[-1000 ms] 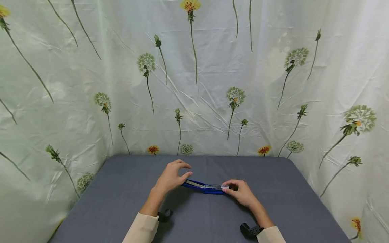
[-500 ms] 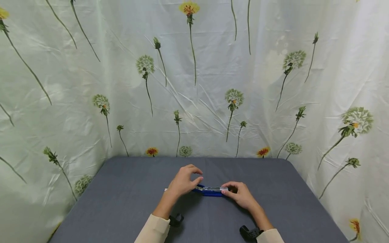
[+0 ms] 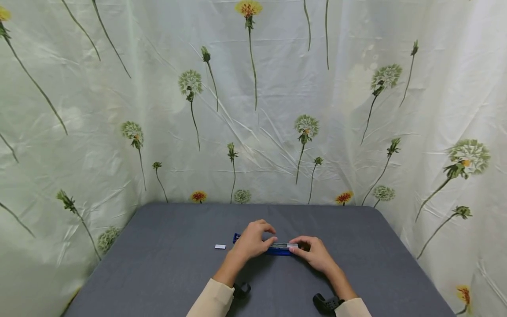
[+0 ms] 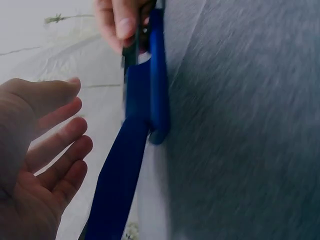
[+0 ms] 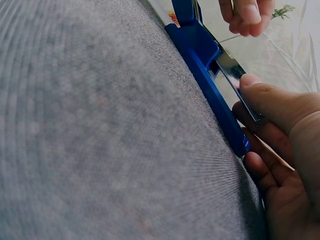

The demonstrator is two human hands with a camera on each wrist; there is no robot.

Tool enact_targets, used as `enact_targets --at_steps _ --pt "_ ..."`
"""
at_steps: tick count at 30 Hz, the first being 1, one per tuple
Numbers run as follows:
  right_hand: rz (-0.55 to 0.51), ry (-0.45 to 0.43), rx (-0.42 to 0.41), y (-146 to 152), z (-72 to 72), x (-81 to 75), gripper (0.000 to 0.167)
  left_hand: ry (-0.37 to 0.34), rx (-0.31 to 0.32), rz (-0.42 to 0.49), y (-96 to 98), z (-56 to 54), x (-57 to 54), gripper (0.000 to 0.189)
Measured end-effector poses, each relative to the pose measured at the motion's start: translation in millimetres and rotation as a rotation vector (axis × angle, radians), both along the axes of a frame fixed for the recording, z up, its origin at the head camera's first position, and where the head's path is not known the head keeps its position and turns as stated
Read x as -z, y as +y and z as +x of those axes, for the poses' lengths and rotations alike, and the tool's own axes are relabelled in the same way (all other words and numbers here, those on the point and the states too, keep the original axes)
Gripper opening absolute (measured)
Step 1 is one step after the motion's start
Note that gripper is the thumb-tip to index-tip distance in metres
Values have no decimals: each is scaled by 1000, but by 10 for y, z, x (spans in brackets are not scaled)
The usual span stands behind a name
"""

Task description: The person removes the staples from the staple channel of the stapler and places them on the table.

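A blue stapler lies on the grey cloth with its top arm swung far back to the left, the metal magazine exposed. My right hand pinches the front end of the magazine between thumb and fingers, lower fingers by the base tip in the right wrist view. Over the stapler's middle is my left hand, fingers loosely bent, covering part of it in the head view. In the left wrist view, a gap shows between that left hand and the blue stapler body.
A small white block lies on the cloth left of the stapler. The grey-covered table runs back to a pale curtain printed with dandelions. Black straps circle both wrists.
My left hand has moved right along the stapler, off its top arm and toward the magazine. The white block, hidden before, now shows. My right hand keeps its hold.
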State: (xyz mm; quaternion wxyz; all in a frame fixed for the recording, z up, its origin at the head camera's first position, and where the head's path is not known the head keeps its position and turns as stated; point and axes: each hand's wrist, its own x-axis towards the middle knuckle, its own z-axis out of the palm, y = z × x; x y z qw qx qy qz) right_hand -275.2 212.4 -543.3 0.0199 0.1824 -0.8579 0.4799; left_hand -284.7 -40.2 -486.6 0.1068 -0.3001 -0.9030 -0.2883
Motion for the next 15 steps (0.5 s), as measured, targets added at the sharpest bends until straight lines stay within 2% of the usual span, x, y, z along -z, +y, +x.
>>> enact_targets --at_steps 7,15 --pt "-3 -6 -20 17 5 -3 23 -29 -8 -39 170 4 100 17" --pt "-24 -27 -17 5 17 -26 23 -30 -12 -67 294 5 167 9"
